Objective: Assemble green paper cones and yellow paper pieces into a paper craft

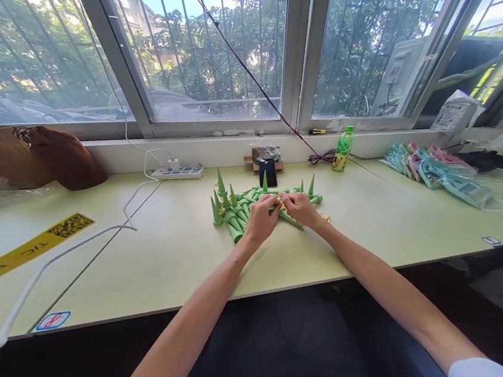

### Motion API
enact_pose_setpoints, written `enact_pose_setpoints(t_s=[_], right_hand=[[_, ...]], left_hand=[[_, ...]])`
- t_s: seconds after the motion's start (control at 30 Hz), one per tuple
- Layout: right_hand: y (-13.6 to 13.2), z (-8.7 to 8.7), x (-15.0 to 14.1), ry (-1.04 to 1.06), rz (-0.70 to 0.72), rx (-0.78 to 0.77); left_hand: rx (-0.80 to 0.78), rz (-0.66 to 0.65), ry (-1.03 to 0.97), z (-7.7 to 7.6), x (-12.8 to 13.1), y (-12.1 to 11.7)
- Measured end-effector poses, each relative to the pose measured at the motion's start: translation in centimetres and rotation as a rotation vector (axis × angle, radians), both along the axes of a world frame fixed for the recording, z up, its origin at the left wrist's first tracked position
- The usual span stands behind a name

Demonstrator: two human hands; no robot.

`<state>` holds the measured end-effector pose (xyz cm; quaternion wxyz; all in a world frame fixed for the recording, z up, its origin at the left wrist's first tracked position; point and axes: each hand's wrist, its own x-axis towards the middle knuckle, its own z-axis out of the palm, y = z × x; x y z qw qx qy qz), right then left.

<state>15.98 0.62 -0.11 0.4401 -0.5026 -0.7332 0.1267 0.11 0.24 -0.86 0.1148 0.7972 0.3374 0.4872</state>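
Observation:
My left hand (262, 218) and my right hand (302, 208) meet fingertip to fingertip above the table. Both are closed in a pinch, and whatever lies between the fingers is too small and too covered to make out. Just below my right hand a green cone-shaped piece (291, 220) slants down toward the table. Several more green cones (234, 229) lie heaped to the left of my left hand, some with pointed tips (220, 181) standing upright. Small yellow bits (325, 217) are scattered by my right wrist. My hands hide the middle of the pile.
Behind the pile lie a phone (267, 173) and a small open box (248, 160). A green-capped bottle (343, 150) stands back right, near bagged pastel items (462, 181). A power strip (178, 173) and white cable (56, 254) are at left. The table's front edge (289, 288) is close.

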Motion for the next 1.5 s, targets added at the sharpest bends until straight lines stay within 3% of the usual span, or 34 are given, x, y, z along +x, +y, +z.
enact_pose_setpoints(t_s=[1.5], right_hand=[[0.25,-0.18,0.14,0.025,0.054,-0.004]], left_hand=[[0.04,-0.008,-0.007,-0.05,0.12,0.08]])
